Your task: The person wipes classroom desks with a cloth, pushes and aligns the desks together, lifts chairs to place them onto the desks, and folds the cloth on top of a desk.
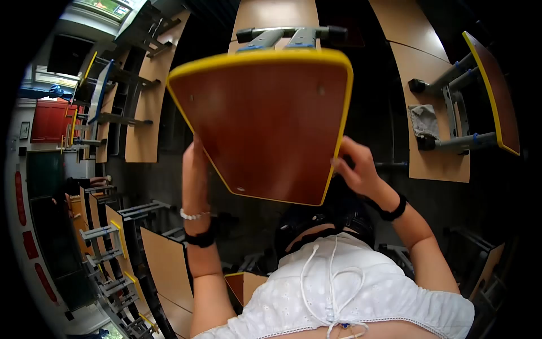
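A stool (pixel 265 124) with a reddish-brown seat and yellow edging fills the middle of the head view. Its seat faces me, and part of its grey metal frame with black end caps shows beyond the far edge. My left hand (pixel 195 161) grips the left edge, its fingers mostly hidden behind the seat. At the right edge, my right hand (pixel 358 169) holds the stool with bent fingers. A wooden desk (pixel 276 14) lies beyond the stool, partly covered by it.
On the right desk (pixel 415 161) rests another stool (pixel 494 90), legs toward the desktop, beside a grey cloth (pixel 424 121). Rows of desks with upturned stools (pixel 107 93) stand to the left. Another person (pixel 84 183) is partly visible at far left.
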Action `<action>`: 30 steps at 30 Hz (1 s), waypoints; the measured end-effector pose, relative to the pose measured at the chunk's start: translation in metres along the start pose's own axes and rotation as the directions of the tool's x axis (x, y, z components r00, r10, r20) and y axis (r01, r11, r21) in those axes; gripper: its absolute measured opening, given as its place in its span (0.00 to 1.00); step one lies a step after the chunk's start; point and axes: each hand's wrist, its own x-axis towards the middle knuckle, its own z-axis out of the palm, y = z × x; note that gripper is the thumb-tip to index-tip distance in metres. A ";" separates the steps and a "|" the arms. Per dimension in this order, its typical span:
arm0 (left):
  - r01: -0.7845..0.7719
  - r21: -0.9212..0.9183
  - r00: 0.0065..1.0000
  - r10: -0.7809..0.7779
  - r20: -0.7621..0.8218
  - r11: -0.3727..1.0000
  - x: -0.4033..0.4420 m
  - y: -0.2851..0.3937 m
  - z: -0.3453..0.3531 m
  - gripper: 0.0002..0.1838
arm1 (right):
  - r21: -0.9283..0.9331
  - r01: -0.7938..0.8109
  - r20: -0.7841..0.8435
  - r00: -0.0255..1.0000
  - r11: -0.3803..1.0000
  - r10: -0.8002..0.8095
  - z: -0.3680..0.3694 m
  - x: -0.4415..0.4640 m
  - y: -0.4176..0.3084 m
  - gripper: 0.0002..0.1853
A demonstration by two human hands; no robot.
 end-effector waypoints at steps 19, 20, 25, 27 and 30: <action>-0.320 0.017 0.939 0.319 -0.128 0.947 0.238 0.063 0.055 0.28 | -0.135 -0.328 -0.497 0.839 0.935 0.222 -0.105 0.308 0.130 0.25; -0.305 0.006 0.944 0.303 -0.131 0.952 0.229 0.066 0.055 0.28 | 0.027 -0.330 -0.451 0.838 0.943 0.306 -0.101 0.301 0.111 0.25; -0.410 -0.112 0.905 0.388 -0.177 0.905 0.200 0.040 0.050 0.30 | 0.322 -0.269 -0.292 0.884 0.908 0.366 -0.087 0.275 0.107 0.22; -0.348 -0.053 0.925 0.333 -0.180 0.936 0.180 0.039 0.045 0.30 | 0.319 -0.222 -0.323 0.888 0.921 0.326 -0.083 0.264 0.103 0.21; -0.298 -0.053 0.932 0.278 -0.234 0.953 0.150 0.053 0.050 0.25 | 0.379 -0.159 -0.387 0.867 0.912 0.312 -0.070 0.251 0.088 0.21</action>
